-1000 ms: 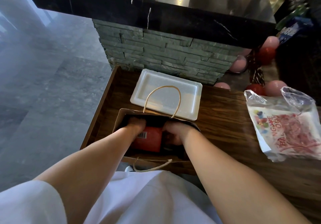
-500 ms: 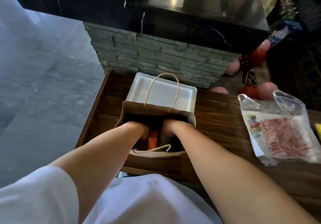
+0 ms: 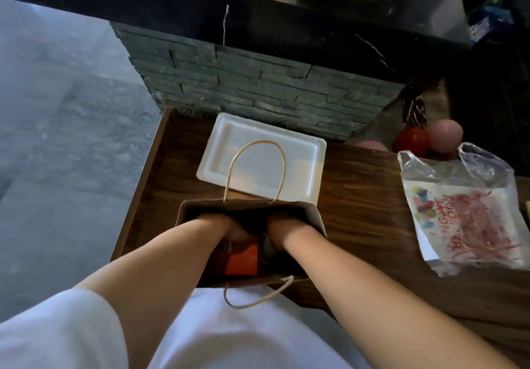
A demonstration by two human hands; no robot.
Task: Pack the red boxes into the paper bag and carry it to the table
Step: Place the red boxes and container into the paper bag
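Standing at the near edge of the dark brown wooden counter [image 3: 358, 196], the open brown paper bag with twine handles [image 3: 314, 216] takes both forearms of the person. Behind the bag, touching its far wall or just beside it, lies a white rectangular foam tray [image 3: 223, 145], which looks empty. Well apart to the right lies a clear plastic bag with red printed packets inside [image 3: 464, 214], and beyond the counter edge some red and pink balloons [image 3: 430, 139] rest on the floor.

Inside the paper bag an orange-red box [image 3: 241, 259] sits low, near the wall closest to the person. The left hand [image 3: 229, 229] is on top of this box or just above it; the right hand [image 3: 282, 231] is beside it, deeper in the dark part. Whether the fingers are closed on anything I cannot tell, because the bag hides them.

I judge that the packing step is in hand: the boxes are being settled at the bottom. The next move calls for drawing both hands out without tearing the paper, then gathering the two twine handles together before lifting.
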